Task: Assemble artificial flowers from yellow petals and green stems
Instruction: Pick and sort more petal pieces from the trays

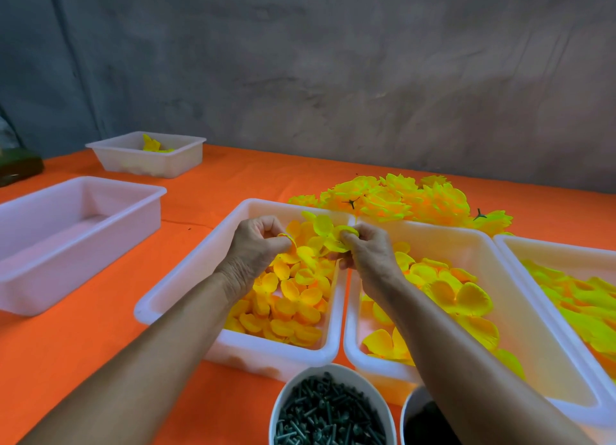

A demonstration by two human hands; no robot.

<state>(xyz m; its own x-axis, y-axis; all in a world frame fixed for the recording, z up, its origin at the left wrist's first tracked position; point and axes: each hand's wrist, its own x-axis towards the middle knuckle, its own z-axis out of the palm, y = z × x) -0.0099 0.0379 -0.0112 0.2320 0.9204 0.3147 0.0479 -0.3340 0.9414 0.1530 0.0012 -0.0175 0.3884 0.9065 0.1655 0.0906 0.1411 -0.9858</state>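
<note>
Forearms are reaching to frame centre over the petal tray, left hand fingers pinching a yellow petal, right hand fingers gripping a part-built flower.

A rough grey wall fills the view from nine o'clock round to three. Below it runs a table covered in bright orange cloth. Light falls evenly, casting soft shadows.

The second bowl is cut off by the bottom edge; its dark contents, possibly stems, are indistinct.
</note>
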